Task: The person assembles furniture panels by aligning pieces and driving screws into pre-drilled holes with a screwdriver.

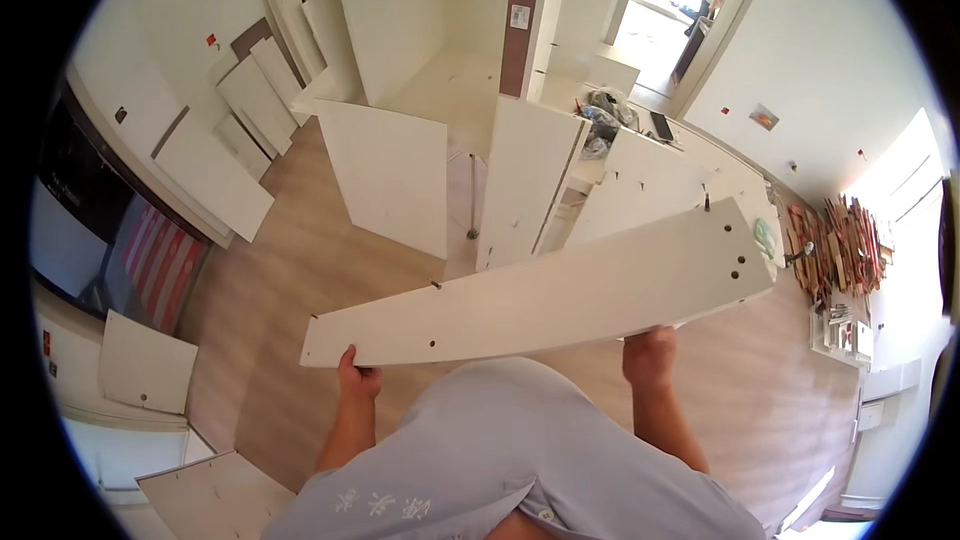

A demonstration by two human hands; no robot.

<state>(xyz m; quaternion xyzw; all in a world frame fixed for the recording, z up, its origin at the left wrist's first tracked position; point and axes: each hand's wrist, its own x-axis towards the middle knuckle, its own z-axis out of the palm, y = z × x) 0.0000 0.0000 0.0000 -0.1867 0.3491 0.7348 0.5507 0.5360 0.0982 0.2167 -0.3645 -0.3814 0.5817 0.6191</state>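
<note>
A long white panel (pixel 560 290) spans the torso's (pixel 510 430) front, long axis slanting away rightward; the left hand (pixel 360 376) grips its narrow end, the right hand (pixel 651 355) its near edge past midway

Over on the left, white boards (pixel 213 172) lean along the wall (pixel 155 70) by the pale wood-look floor (pixel 270 290), and nearer me there's a red-and-white striped surface (pixel 163 265). Across the room, reddish-brown strips (pixel 850 245) are heaped by the window side, and bright light fills an open doorway (pixel 645 35).
</note>
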